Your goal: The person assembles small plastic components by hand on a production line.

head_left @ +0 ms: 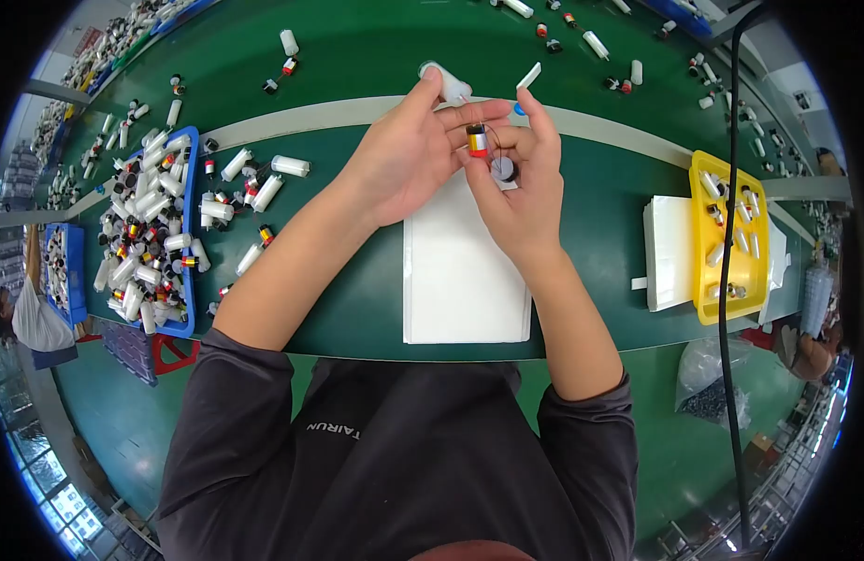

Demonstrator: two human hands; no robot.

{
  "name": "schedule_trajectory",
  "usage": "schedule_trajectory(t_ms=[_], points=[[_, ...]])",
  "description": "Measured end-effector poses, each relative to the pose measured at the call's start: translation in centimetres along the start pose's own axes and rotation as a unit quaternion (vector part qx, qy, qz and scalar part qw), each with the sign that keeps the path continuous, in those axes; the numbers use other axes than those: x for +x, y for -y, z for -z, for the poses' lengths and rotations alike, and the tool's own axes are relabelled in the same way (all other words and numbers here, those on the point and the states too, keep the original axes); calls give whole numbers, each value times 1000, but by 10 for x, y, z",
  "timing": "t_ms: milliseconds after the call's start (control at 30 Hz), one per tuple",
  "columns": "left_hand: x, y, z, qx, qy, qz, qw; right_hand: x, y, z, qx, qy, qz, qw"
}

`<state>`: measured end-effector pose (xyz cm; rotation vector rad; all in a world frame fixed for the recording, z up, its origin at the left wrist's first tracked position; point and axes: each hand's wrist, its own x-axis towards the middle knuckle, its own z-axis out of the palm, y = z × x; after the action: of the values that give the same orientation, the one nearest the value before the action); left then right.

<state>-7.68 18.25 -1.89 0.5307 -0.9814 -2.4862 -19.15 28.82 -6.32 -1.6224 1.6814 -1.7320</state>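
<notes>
Both hands are raised close together over the middle of the green workbench. My left hand (404, 159) is closed on a white plastic cylinder (445, 81), gripped near the thumb tip; its fingers reach toward the other hand. Pinched in my right hand (523, 182) is a small red, gold and black battery-like cylinder (477, 142). Thin dark wires run beside it to a round silver-and-black disc (503, 168) against the right fingers. A white strip (529, 75) and a small blue round piece (519, 109) show by the right index fingertip; whether they are held, I cannot tell.
A stack of white paper (465, 280) lies below the hands. At left, a blue tray (191, 280) is heaped with similar parts, with several loose beside it. A yellow tray (703, 304) stands at right by white sheets (669, 252). A black cable (728, 280) hangs in front of it.
</notes>
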Motion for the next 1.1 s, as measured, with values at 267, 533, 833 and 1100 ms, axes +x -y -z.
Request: schedule_trajectory(t_ms=[267,533,833,1100], points=[[-2,-12,15,205,62,-46,976,1,2,2,-91,-4,-13,996],[2,-16,23,306,65,-88,946,2,1,0,-81,3,-2,997],[2,-19,22,246,15,-119,962,3,-11,-2,8,-24,-17,1000],[-1,-23,25,265,75,-133,952,16,4,20,212,-139,-106,962]])
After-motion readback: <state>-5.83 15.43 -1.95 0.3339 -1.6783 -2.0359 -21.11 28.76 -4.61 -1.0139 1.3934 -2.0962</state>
